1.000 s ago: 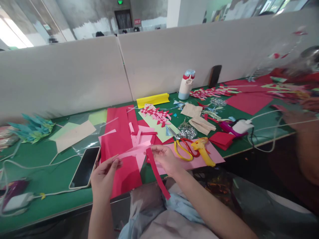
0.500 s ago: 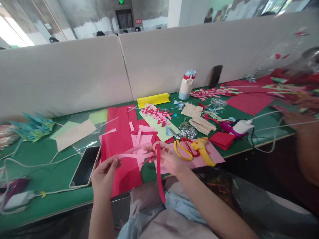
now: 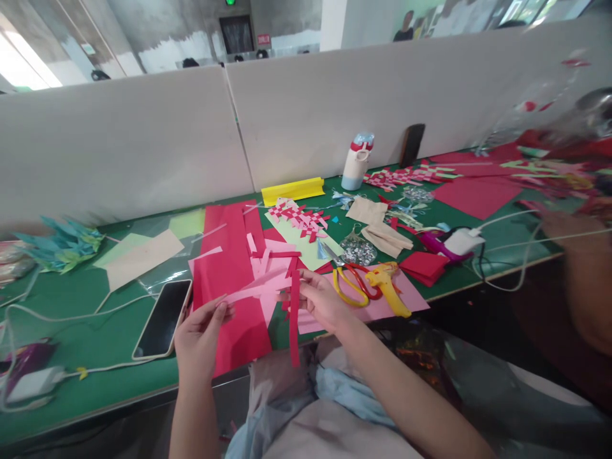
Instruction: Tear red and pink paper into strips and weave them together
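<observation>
Between thumb and fingers, my left hand (image 3: 203, 328) pinches one end of a pink paper strip (image 3: 253, 292). The strip runs across to my right hand (image 3: 322, 299), which is closed on a red paper strip (image 3: 294, 331) that hangs down over the table's front edge. Small red pieces show behind the right fingers; how they join the strips is hidden. Both hands are above a large red paper sheet (image 3: 239, 344) and some pink paper. Just right of my right hand lie scissors (image 3: 351, 290) with red and yellow handles, beside a yellow glue gun (image 3: 394, 296).
A woven pink-and-red paper piece (image 3: 299, 218) lies on light green paper behind the hands. A phone (image 3: 162, 319) is left, near a white cable. A bottle (image 3: 357, 162) stands by the partition (image 3: 287, 121). Another person's arm (image 3: 583, 274) is at the right.
My right hand has turned slightly, and the hanging red strip has swung left and up. The pink strip now lies flatter between both hands. My left hand has hardly moved.
</observation>
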